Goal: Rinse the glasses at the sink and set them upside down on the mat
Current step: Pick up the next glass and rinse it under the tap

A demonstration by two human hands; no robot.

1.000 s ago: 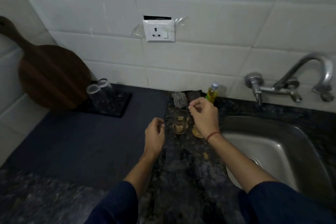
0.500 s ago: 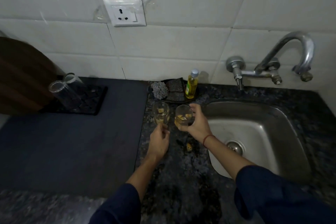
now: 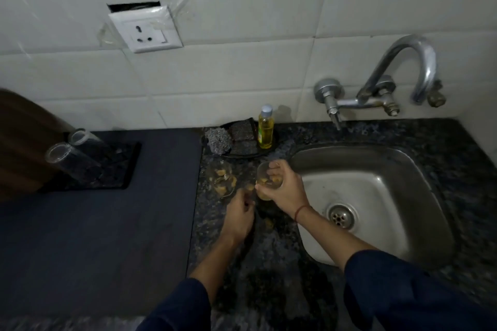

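Since half a second ago, the right hand (image 3: 283, 188) has kept its grip on a dirty glass (image 3: 265, 180) at the sink's (image 3: 430, 196) left rim, while the left hand (image 3: 239, 213), fingers loosely curled and empty, has dropped just clear of the second glass (image 3: 222, 179) standing on the granite counter (image 3: 269, 263); two rinsed glasses (image 3: 71, 160) sit upside down on the black mat (image 3: 123, 166) at left; a soap bottle (image 3: 265, 127) stands behind, near the tap (image 3: 398, 72).
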